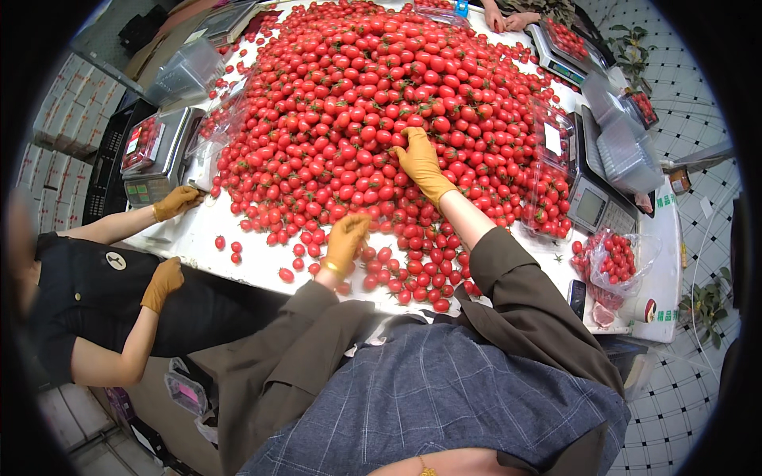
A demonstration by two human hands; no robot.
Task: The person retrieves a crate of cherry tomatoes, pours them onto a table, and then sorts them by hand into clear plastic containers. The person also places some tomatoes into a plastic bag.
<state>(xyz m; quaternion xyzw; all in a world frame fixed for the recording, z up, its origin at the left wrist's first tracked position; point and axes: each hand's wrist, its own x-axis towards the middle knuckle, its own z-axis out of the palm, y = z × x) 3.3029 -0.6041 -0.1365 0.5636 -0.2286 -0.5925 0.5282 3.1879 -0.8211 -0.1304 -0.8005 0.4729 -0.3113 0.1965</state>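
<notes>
A large heap of red cherry tomatoes (357, 101), many with green stems, covers the middle of a white table (262, 262). My right hand (421, 162), in a yellow-brown glove, reaches onto the heap's near slope. Its thumb and forefinger are apart, touching or just over the tomatoes. Lower and to the left, my left hand (346, 241), gloved alike, is raised with bent fingers above the heap's near edge. Motion blurs it, and its palm side is hidden. Between my forearms, loose tomatoes (422, 273) spread toward the table's front edge.
Filled clear plastic clamshells (547, 184) stand right of the heap, beside a digital scale (595, 205) and stacked clear boxes (628, 152). A bag of tomatoes (613, 262) and a phone (576, 298) lie nearer. At left, a gloved co-worker (113, 291) stands by another scale (158, 154).
</notes>
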